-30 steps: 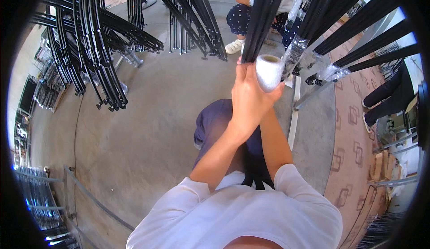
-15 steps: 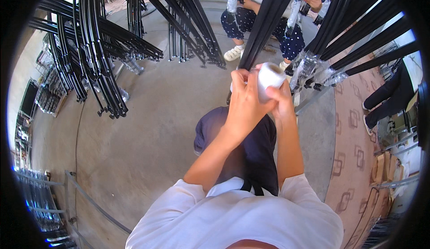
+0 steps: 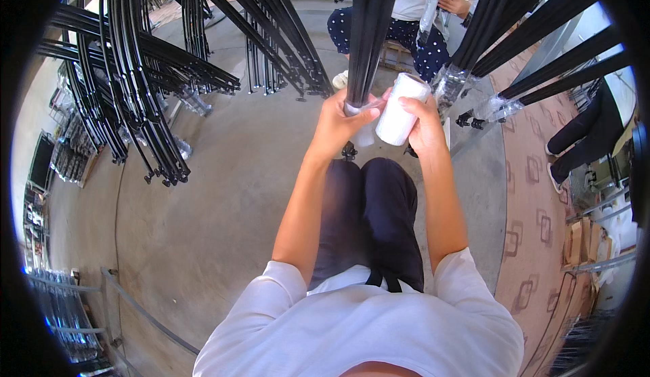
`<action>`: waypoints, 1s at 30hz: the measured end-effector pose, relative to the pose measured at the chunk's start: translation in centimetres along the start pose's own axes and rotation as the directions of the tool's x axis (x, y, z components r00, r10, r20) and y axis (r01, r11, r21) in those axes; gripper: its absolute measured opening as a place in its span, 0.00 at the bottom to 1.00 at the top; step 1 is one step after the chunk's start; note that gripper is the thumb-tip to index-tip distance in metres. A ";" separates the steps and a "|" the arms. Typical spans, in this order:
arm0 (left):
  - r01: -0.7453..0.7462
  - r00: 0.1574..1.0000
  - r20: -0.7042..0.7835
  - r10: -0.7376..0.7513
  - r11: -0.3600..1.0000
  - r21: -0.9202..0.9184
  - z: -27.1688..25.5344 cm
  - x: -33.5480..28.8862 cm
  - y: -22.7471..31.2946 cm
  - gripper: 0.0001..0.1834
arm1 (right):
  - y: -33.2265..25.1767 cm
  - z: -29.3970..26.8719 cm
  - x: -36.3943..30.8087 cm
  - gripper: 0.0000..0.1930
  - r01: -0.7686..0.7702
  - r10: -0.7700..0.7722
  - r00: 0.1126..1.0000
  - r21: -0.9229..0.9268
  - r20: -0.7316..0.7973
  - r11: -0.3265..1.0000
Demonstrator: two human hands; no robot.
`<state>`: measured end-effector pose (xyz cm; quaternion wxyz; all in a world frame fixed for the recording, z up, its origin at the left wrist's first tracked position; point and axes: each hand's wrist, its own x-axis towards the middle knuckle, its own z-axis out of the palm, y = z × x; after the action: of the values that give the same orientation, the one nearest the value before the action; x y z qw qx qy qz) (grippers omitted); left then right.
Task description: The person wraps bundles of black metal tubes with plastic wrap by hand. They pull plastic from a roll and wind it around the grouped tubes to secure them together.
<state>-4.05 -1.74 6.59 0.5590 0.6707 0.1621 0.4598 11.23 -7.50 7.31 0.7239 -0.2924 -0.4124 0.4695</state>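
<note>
Where black rods (image 3: 369, 31) hang, bare concrete floor (image 3: 223, 201) spreads.

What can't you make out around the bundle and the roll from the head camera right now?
- Lower end of the black rod bundle: covered by the left hand.
- Film running from the white roll to the bundle: too clear to trace.
- Right hand palm side: behind the roll.
- Bundle top: cut by the upper edge.

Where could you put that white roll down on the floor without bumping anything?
Bare concrete floor lies open to the person's left, between the knees and the leaning black rods. Ahead it is crowded: the held rod bundle, the white roll, wrapped rod ends and a seated person.
</note>
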 end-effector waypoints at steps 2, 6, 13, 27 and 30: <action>-0.067 0.998 -0.010 0.066 0.991 -0.114 0.0 -0.4 0.1 0.17 | -0.5 0.9 0.3 0.21 0.034 -0.041 0.998 -0.134 -0.048 0.990; -0.083 0.996 0.009 0.088 0.965 -0.248 -0.2 -1.0 -0.5 0.11 | -1.3 2.3 1.4 0.20 0.132 -0.159 0.986 -0.360 -0.047 0.923; -0.092 0.992 0.056 0.110 0.961 -0.262 -0.8 -0.8 -0.5 0.13 | -2.4 1.7 2.9 0.19 -0.027 0.039 0.999 -0.346 0.027 0.938; 0.077 0.993 0.111 -0.042 0.940 -0.333 -2.8 -0.2 -0.2 0.18 | -2.4 3.4 5.7 0.20 0.147 0.179 0.877 -0.604 0.445 0.783; 0.161 0.984 0.102 -0.148 0.978 -0.135 -3.7 0.2 1.6 0.19 | -2.4 3.4 6.0 0.24 0.157 0.186 0.863 -0.600 0.469 0.784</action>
<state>-7.39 0.09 7.92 0.6464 0.6347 0.1549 0.3940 10.65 -2.80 12.87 0.4493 -0.3837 -0.7154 0.3729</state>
